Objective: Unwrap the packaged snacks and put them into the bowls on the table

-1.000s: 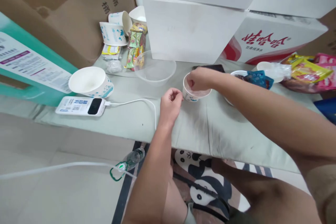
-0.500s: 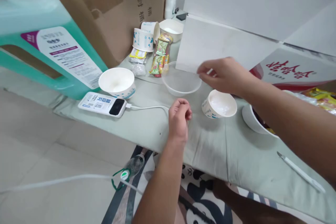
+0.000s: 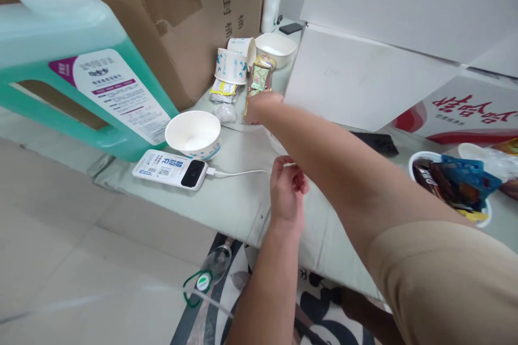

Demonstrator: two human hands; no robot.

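My right hand (image 3: 262, 107) reaches across to the small snack packets (image 3: 260, 76) at the back of the table and covers their near end. Its fingers point down and are mostly hidden, so a grip on a packet cannot be made out. The clear plastic bowl (image 3: 274, 143) shows only its left edge beneath my right forearm. My left hand (image 3: 288, 186) rests above the near part of the table, fingers curled in, with nothing visible in it. A white paper bowl (image 3: 193, 132) stands to its left, beside a white power bank (image 3: 170, 168) with a cable.
Paper cups (image 3: 230, 64), a white dish (image 3: 275, 48) and a small clear bag (image 3: 224, 113) lie around the packets. A large green-liquid jug (image 3: 101, 81) stands left, cardboard box (image 3: 170, 11) behind. Right are white boxes (image 3: 364, 75) and a bowl of packets (image 3: 410, 159).
My right hand has moved left and away from me, from beside the clear bowl to the snack packets. Its forearm now hides the small paper cup. My left hand stays curled.
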